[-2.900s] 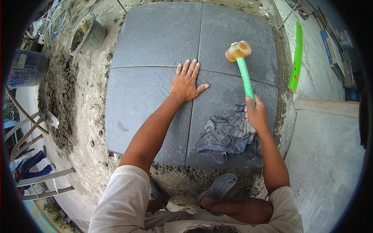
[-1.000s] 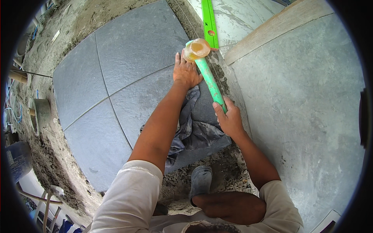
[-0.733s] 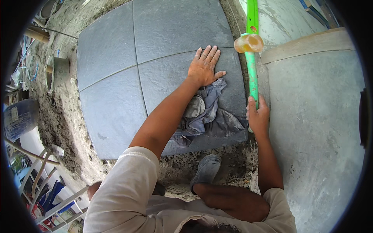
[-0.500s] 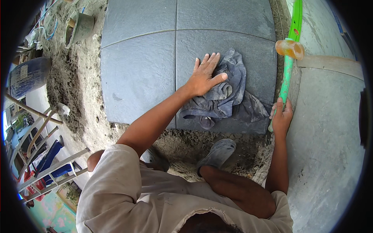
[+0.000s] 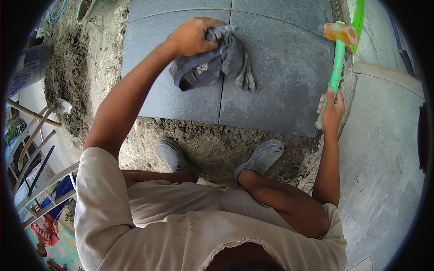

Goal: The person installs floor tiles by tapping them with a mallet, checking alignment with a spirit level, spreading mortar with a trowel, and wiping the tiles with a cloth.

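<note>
Now the left hand (image 5: 195, 37) is gripping the dark grey cloth (image 5: 212, 65), fingers closing on a bunched upper corner while the rest is hanging in loose folds. Half a second ago that hand was spreading flat by the cloth, on the front right slab; now it is holding the cloth up and to the left, across the joint between the two front slabs (image 5: 280, 67). Whether the lower folds are brushing the stone or hanging just above it, I am not able to tell; the folds are blurring slightly.

That change is leaving the front right slab showing almost whole, with paler smudges marking its surface, and it is tying up the left hand with the cloth instead of the stone.

Meanwhile the right hand (image 5: 331, 108) is keeping its fingers wrapped around the lower handle of the mallet (image 5: 337, 67), green shaft pointing away, amber head sitting near the green level (image 5: 357, 22). The mallet is staying out along the right edge of the slabs; no blow is showing.

Both grey shoes (image 5: 261, 158) are resting on the rough soil (image 5: 190, 126) just below the front edge.
</note>
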Available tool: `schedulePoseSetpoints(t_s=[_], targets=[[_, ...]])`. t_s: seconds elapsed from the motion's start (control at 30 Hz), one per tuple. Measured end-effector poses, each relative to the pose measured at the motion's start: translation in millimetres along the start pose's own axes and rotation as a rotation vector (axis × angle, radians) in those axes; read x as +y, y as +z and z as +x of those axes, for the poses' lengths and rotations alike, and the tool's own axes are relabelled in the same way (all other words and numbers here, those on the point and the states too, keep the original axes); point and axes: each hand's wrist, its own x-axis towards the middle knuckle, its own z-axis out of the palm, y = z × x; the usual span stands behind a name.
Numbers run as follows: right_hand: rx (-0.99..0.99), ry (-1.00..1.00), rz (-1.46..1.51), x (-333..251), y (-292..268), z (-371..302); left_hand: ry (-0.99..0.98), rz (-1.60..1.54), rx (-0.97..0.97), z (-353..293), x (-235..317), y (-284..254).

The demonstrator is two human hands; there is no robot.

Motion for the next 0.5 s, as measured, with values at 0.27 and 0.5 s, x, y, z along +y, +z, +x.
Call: schedulePoseSetpoints(t_s=[0.27,0.5], targets=[[-0.099,0.009,-0.085,10.6,39.0,-3.3,0.233,0.498,0.257,-24.0,-44.5,44.7],[-0.122,0.036,-0.113,16.2,46.0,-10.4,0.154,0.37,-0.187,-95.1,32.8,136.6]])
